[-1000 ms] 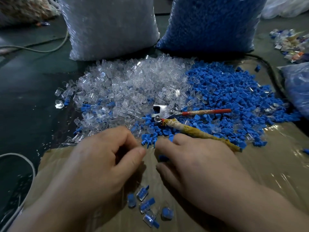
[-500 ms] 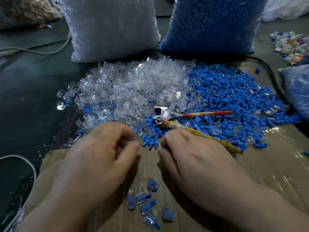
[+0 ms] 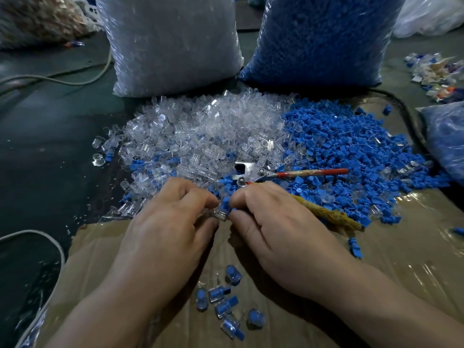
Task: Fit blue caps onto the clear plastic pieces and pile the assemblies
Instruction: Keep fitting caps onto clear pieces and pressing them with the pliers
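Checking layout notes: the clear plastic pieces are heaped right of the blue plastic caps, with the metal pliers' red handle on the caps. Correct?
No: the head view shows the clear plastic pieces heaped left of the blue plastic caps. The metal pliers' red handle is on the caps.

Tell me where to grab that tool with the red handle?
Probably by the red handle, coming from above on the right. It lies flat on the blue caps with nothing over it, while the yellow-wrapped handle is partly hidden by the right hand.
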